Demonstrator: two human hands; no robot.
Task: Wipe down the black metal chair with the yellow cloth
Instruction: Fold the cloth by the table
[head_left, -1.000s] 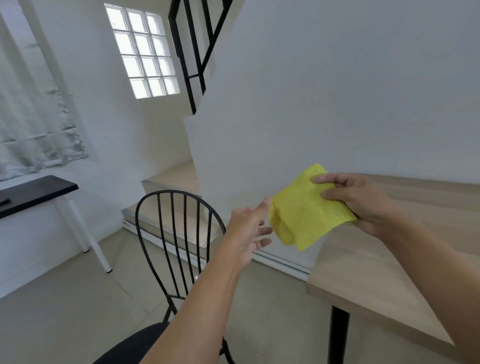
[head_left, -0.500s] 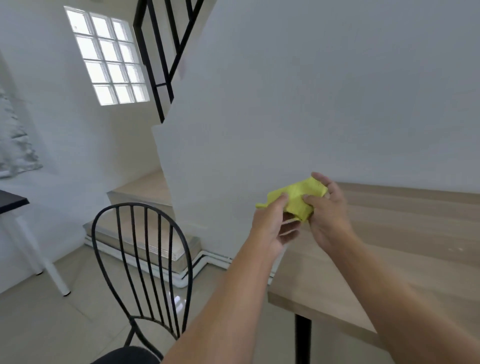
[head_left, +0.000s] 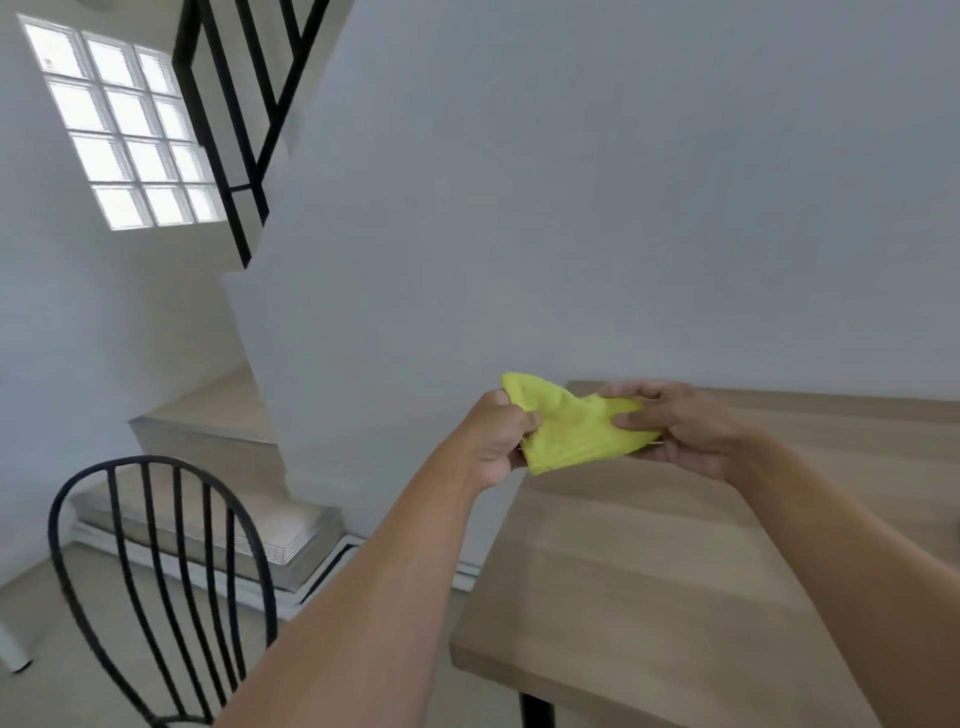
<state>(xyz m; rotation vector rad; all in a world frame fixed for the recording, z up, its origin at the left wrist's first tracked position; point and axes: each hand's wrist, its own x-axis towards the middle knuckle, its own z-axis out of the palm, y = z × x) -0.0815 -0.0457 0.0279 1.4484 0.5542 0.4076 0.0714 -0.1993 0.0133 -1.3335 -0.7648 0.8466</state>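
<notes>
The yellow cloth (head_left: 569, 426) is stretched between both hands, above the left end of the wooden table (head_left: 675, 582). My left hand (head_left: 493, 441) grips its left edge with curled fingers. My right hand (head_left: 670, 423) pinches its right side, thumb on top. The black metal chair (head_left: 156, 582) stands at the lower left, its wire backrest with several vertical bars toward me. Neither hand touches the chair; its seat is out of view.
A white wall rises behind the table. Wooden stair steps (head_left: 208, 415) with a black railing (head_left: 228, 130) lie behind the chair. A white table leg (head_left: 13, 649) stands at the far left on the tiled floor.
My left hand has reached the cloth and taken hold of its left edge. Both hands have pulled it wider. The view has swung right, so the chair has slid left.
</notes>
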